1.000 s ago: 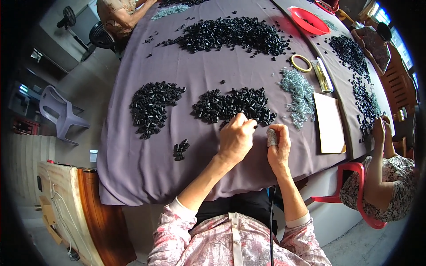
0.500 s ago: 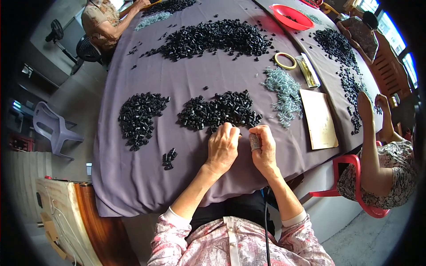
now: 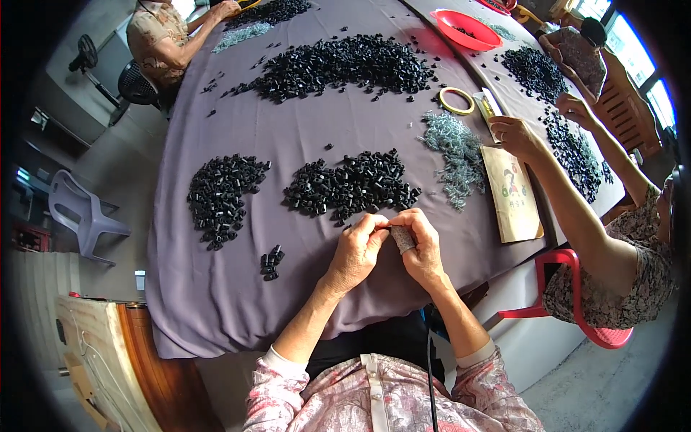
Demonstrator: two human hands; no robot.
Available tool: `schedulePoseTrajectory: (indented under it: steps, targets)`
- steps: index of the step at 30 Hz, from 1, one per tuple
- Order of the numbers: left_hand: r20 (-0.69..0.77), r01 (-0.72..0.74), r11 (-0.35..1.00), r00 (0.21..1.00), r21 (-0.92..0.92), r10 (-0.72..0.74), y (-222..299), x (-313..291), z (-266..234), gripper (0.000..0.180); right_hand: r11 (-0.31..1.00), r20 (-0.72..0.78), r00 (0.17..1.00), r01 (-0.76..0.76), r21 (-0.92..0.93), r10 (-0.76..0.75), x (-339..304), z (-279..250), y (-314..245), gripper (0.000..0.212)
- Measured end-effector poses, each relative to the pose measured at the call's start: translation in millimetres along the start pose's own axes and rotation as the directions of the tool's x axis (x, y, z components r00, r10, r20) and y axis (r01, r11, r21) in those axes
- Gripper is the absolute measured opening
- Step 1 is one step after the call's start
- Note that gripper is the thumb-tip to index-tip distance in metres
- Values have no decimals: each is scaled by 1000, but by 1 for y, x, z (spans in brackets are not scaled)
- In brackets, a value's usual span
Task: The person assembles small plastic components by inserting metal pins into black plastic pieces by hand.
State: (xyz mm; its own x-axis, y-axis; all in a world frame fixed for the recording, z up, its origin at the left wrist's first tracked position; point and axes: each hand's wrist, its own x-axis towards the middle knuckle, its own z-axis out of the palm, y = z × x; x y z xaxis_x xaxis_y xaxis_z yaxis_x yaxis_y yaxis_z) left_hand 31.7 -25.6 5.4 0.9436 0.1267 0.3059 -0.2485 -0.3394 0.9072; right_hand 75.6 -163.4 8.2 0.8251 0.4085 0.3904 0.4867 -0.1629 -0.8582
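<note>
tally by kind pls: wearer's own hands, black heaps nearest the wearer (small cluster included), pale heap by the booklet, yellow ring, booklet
Hands: 2 (left hand, right hand)
Black heaps: 3 (left heap, middle heap, small cluster)
Pale heap: 1
Yellow ring: 1
Booklet: 1
Total: 8

Pink, red and off-white splashed all over this shirt point(image 3: 327, 403), a pale placket point(image 3: 375, 385) dropping straight down the front with a button showing, and the patterned sleeves point(image 3: 276, 392) finish in plain pale cuffs point(image 3: 288, 361)! Dark trousers point(image 3: 381, 337) peek out beyond, a thin black cable point(image 3: 432, 381) runs down over the shirt, and there's a grey wrap point(image 3: 402, 240) hugging the thumb of the right hand point(image 3: 421, 248)!
</note>
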Motion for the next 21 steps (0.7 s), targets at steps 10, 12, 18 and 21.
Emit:
schedulePoseTrajectory:
  steps: [10, 12, 18, 21]
  targets:
    - [-29, -9, 1000, 1000, 18, 10, -3, -2, 2, 14, 999, -30, 999, -28, 31, 29, -2, 4, 3, 33]
    - [-28, -11, 1000, 1000, 18, 12, -3, -2, 2, 14, 999, -31, 999, -32, 28, 33, -2, 3, 4, 34]
    - [-31, -6, 999, 999, 31, 7, -2, -2, 3, 14, 1000, -35, 999, -20, 19, 20, -1, 3, 4, 35]
    - [-37, -1, 999, 999, 36, 2, -2, -2, 3, 14, 1000, -38, 999, -17, -1, 17, -1, 3, 2, 35]
